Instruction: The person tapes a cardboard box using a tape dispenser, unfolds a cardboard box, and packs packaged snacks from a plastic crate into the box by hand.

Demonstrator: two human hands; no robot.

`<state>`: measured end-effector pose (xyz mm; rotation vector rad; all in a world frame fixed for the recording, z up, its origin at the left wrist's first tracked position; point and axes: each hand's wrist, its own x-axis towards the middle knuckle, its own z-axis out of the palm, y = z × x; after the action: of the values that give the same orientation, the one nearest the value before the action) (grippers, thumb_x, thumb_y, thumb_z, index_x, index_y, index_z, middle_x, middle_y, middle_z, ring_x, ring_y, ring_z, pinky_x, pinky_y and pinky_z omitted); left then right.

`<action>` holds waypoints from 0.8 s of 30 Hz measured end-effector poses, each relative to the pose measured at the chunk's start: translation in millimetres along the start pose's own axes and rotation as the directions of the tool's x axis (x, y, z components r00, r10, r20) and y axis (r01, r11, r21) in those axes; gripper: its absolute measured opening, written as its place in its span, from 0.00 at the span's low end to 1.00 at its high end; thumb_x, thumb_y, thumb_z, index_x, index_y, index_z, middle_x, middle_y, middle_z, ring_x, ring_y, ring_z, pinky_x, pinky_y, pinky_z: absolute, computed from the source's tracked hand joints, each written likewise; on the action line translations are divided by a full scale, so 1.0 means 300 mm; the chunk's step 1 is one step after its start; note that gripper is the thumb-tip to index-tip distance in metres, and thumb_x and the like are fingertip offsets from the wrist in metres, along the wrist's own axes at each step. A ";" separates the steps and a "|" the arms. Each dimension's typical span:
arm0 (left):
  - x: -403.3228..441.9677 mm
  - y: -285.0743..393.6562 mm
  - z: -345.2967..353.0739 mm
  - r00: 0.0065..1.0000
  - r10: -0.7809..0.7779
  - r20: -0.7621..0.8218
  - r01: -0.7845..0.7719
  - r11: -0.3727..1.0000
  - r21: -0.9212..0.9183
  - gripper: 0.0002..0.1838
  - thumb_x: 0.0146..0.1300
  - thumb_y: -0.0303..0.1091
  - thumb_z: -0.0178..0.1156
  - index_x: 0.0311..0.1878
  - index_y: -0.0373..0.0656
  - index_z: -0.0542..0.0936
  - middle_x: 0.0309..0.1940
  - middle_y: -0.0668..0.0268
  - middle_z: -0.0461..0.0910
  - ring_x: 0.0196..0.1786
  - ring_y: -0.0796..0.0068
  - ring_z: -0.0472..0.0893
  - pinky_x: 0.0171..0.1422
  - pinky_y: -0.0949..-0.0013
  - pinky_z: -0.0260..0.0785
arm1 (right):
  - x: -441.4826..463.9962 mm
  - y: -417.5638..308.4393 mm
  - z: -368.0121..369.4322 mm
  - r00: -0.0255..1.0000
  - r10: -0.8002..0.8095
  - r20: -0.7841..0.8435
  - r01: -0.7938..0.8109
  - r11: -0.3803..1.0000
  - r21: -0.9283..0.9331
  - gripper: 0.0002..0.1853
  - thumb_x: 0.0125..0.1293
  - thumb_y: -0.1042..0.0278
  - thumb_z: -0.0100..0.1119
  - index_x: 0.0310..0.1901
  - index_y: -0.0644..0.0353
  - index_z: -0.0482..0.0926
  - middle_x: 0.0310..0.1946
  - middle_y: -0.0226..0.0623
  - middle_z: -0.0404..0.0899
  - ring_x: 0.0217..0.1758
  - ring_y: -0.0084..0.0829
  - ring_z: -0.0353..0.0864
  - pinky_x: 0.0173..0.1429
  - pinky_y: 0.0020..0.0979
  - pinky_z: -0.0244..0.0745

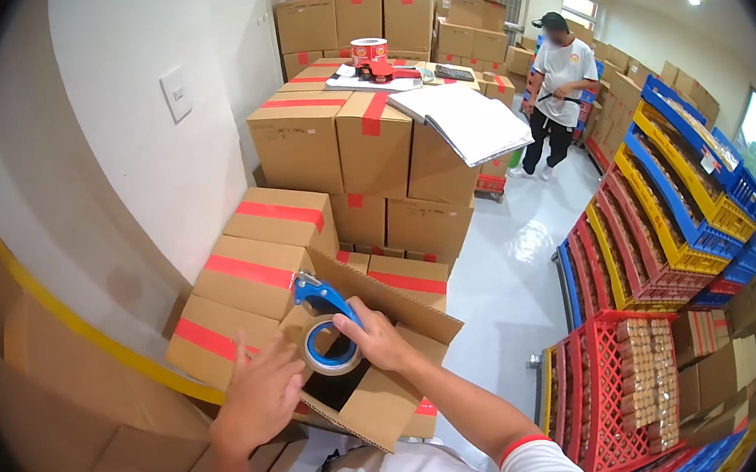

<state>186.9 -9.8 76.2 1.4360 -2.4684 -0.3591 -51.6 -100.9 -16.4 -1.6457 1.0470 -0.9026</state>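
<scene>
My right hand (pixel 377 338) grips a blue tape gun (pixel 333 293) with a roll of tape on it, above an open cardboard box (pixel 385 404). The box stands in front of me with its flaps raised or folded out, and its inside shows dark. To the left of the tape roll is my left hand (pixel 261 395), its fingers stretched out and apart. It appears to hold nothing; whether it touches the box cannot be told. Sealed cartons (pixel 249 265) with red tape lie just beyond.
Stacked cartons (pixel 297 148) rise ahead, bearing an open binder (pixel 467 123), a red tape dispenser (pixel 385 72) and a tape roll (pixel 369 51). Loaded plastic crates (pixel 615 240) line the right side. A person (pixel 559 82) stands farther back in the aisle. A white wall (pixel 144 167) bounds the left.
</scene>
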 end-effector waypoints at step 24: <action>0.257 -0.177 0.359 0.850 -0.378 -0.368 0.244 0.900 -0.361 0.40 0.74 0.52 0.63 0.79 0.36 0.65 0.63 0.40 0.78 0.65 0.39 0.79 0.69 0.52 0.71 | -0.313 -0.148 0.005 0.993 -0.067 -0.099 0.037 0.958 -0.284 0.32 0.74 0.44 0.64 0.63 0.67 0.73 0.51 0.60 0.81 0.50 0.60 0.84 0.54 0.52 0.79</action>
<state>155.8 -93.9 -34.7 1.5828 -1.7439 -0.4107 -74.1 -5.2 17.2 -1.8842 1.2578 -0.9171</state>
